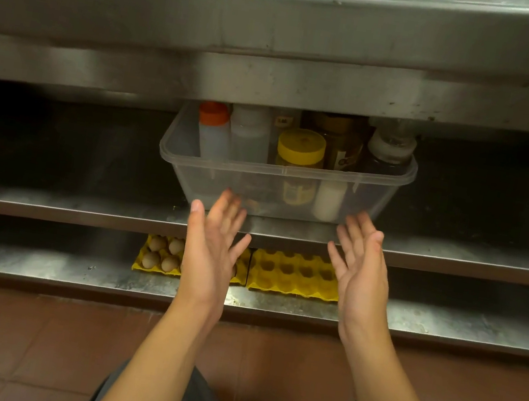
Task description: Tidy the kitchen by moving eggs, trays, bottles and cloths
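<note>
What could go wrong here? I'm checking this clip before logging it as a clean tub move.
The clear tub is crowded with upright bottles and jars; a push or pull from the open left hand and right hand could topple them. A dropped tub could crush the eggs on the shelf below.

The scene is dim and warm-toned. Light falls from above and behind the camera, brightening the steel counter edge (283, 30) and the front lip of the lower shelf (72, 268), which shows patchy glare. The shelf recesses to left and right sink into near-black shadow. Wide-angle distortion bows the counter edge and shelves toward the corners. Both hands look slightly soft; the top strip is smeared and blurred.
</note>
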`<move>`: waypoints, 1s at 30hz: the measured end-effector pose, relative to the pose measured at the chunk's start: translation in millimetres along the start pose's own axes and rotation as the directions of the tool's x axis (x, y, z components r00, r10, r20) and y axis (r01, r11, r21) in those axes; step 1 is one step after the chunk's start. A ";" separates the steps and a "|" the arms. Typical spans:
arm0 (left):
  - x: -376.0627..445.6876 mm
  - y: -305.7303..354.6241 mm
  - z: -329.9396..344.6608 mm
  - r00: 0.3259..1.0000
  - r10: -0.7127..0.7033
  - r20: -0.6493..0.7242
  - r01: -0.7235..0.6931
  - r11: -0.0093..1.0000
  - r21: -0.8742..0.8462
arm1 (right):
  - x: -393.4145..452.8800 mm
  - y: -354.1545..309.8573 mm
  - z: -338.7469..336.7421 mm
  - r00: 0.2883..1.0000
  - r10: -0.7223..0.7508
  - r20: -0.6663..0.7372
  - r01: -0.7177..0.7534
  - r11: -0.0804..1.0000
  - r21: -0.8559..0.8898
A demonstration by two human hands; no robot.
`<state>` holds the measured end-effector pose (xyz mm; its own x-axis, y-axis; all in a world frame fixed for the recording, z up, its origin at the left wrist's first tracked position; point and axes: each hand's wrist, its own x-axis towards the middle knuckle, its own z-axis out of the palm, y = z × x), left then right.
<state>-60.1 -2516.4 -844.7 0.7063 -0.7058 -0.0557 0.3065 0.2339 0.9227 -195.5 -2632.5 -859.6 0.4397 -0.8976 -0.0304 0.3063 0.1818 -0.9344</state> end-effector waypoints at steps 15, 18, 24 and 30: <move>-64.5 153.9 48.1 0.951 -0.297 -0.089 0.276 0.942 -0.193 | -65.8 -141.8 82.7 0.931 0.365 0.015 -0.366 0.929 0.061; -90.5 198.4 57.2 0.914 -0.379 -0.144 0.344 0.914 -0.217 | -88.3 -186.1 102.2 0.901 0.434 0.005 -0.434 0.901 0.001; -137.4 313.0 81.6 0.880 -0.428 -0.206 0.382 0.895 -0.230 | -127.5 -300.4 155.7 0.878 0.477 0.041 -0.474 0.878 -0.064; -164.2 435.5 110.0 0.901 -0.385 -0.199 0.341 0.913 -0.222 | -161.0 -412.3 217.8 0.857 0.498 0.129 -0.499 0.866 -0.031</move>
<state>-112.7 -2372.2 -391.7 0.6454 -0.5934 -0.4810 0.6626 0.1217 0.7390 -208.7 -2475.5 -392.1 0.6386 -0.6272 -0.4459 0.0200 0.5928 -0.8051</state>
